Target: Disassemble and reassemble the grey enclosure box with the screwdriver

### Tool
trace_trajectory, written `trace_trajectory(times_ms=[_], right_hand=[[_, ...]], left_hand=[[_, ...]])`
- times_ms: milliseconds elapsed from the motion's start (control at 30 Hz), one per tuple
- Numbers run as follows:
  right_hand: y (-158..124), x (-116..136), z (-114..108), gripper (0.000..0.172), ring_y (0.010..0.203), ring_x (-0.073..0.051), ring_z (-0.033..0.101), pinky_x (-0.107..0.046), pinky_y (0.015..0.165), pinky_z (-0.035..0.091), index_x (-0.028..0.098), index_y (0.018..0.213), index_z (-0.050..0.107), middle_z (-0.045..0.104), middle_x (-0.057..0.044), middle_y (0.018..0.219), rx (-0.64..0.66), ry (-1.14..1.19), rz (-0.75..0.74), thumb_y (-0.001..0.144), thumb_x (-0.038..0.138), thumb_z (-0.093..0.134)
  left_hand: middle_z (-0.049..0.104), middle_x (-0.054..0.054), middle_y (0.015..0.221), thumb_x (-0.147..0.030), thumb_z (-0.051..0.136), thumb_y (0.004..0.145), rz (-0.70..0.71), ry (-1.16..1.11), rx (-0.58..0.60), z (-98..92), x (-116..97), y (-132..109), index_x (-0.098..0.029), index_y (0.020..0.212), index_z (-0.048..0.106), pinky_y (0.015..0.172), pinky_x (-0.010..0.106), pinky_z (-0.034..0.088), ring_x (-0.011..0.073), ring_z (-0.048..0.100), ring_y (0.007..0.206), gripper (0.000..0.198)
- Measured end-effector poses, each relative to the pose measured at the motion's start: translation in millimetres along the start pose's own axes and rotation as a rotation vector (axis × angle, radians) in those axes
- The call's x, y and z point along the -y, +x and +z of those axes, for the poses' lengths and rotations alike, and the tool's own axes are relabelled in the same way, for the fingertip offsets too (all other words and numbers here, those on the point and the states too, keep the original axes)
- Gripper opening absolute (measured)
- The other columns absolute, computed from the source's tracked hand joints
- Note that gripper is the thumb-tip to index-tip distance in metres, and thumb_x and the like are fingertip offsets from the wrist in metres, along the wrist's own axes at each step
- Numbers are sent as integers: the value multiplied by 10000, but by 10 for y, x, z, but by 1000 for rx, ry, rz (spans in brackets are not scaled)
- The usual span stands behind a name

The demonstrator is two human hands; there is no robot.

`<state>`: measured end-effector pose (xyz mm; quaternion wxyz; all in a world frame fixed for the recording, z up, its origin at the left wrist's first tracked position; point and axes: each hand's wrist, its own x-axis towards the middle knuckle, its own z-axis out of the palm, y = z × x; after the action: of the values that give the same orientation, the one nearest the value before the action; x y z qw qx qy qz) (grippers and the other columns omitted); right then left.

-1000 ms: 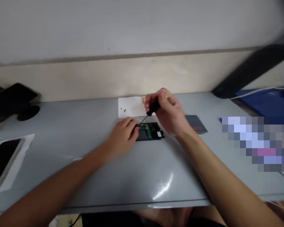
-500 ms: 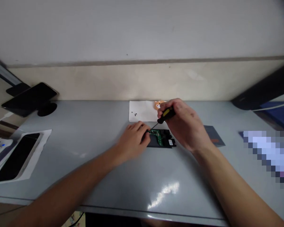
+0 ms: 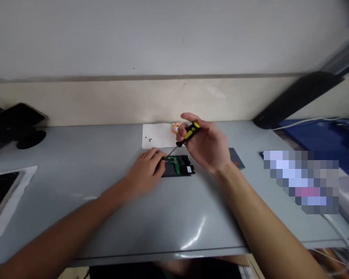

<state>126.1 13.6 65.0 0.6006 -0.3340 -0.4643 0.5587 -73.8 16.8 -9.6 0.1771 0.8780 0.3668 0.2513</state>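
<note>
In my right hand (image 3: 211,149) is a screwdriver (image 3: 189,135) with a black and yellow handle. It slants down to the left, and its tip meets the upper edge of an opened phone (image 3: 178,166) near my left fingertips; whether it sits in a screw is too small to tell. The phone lies on the table with a green circuit board and black parts exposed. My left hand (image 3: 147,168) grips the phone's left end and hides that part. My right index finger is raised off the handle, which rests between the thumb side and the other fingers.
Behind the phone lies a white paper (image 3: 158,135) with several tiny dark screws (image 3: 149,140) and an orange animal-face picture. A grey card (image 3: 236,159) is beyond my right wrist. A black-screened device (image 3: 1,190) lies on white paper at left; dark stands rise on both sides.
The view has turned to the right, so everything sits further left. My right fingers have loosened and shifted on the screwdriver handle, with the index finger now extended. My left hand keeps its grip.
</note>
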Motion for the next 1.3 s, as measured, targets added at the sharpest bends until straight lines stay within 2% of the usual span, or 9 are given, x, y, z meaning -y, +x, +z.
trace_trajectory(times_ms=[167, 300, 467, 567, 667, 767, 933, 1000, 1300], right_hand=[[-49, -8, 45, 296, 918, -176, 581, -328, 836, 485, 247, 838, 573, 582, -35, 930, 31, -105, -49, 903, 509, 696], [-40, -59, 72, 392, 741, -137, 519, -304, 756, 464, 257, 833, 470, 444, 23, 766, -7, -84, -51, 900, 574, 690], [-39, -47, 95, 374, 786, -161, 531, -324, 764, 458, 281, 1089, 637, 489, -11, 819, 7, -111, -69, 997, 608, 479], [-51, -55, 97, 295, 878, -176, 562, -330, 811, 471, 255, 940, 664, 546, -38, 895, -25, -128, -85, 973, 529, 560], [-46, -89, 74, 321, 924, -174, 589, -330, 841, 484, 240, 786, 534, 561, -28, 925, -68, -75, -101, 902, 486, 705], [-15, -129, 44, 438, 704, -139, 515, -312, 712, 473, 241, 746, 423, 436, 15, 745, -83, -29, -102, 906, 547, 693], [22, -134, 24, 344, 700, -152, 505, -320, 686, 468, 284, 1021, 633, 459, -1, 758, -111, -81, -137, 986, 604, 512], [17, -118, 21, 357, 784, -171, 549, -332, 731, 481, 295, 1133, 665, 530, -23, 831, -74, -135, -120, 1001, 571, 479], [-82, -39, 6, 285, 778, -138, 557, -318, 717, 450, 243, 917, 575, 610, -15, 927, -133, -656, -267, 1002, 514, 561]], left_hand=[[636, 62, 1182, -184, 431, 1029, -15, -14, 3, -19, -12, 11, -230, 1188, 612, 1028, 427, 487, 226, 617, 1115, 246], [633, 56, 1179, -194, 440, 1030, -19, -25, -7, -10, -4, 17, -232, 1201, 613, 1007, 410, 495, 216, 621, 1093, 246], [629, 63, 1163, -181, 421, 1030, 14, 54, -9, 32, -2, 2, -220, 1178, 600, 995, 430, 485, 228, 610, 1078, 236], [623, 75, 1175, -171, 408, 1027, 10, 99, -1, 43, -24, -5, -210, 1187, 588, 1003, 445, 480, 239, 606, 1086, 244], [625, 76, 1178, -163, 414, 1018, -3, 129, 4, 49, -43, -6, -206, 1199, 582, 998, 445, 482, 244, 603, 1094, 250], [629, 73, 1178, -157, 420, 1015, -4, 142, 6, 55, -50, -1, -203, 1202, 585, 991, 438, 485, 236, 606, 1072, 254], [657, 55, 1166, -155, 453, 1004, -31, 110, -15, 49, -62, 11, -206, 1193, 609, 980, 421, 496, 223, 626, 1057, 250], [675, 52, 1159, -149, 461, 998, -23, 117, -41, 45, -70, 6, -205, 1178, 628, 974, 415, 502, 221, 637, 1053, 251], [706, 58, 1196, -162, 483, 1000, -11, 125, -103, 28, -79, -26, -202, 1183, 666, 985, 418, 518, 225, 658, 1067, 261]])
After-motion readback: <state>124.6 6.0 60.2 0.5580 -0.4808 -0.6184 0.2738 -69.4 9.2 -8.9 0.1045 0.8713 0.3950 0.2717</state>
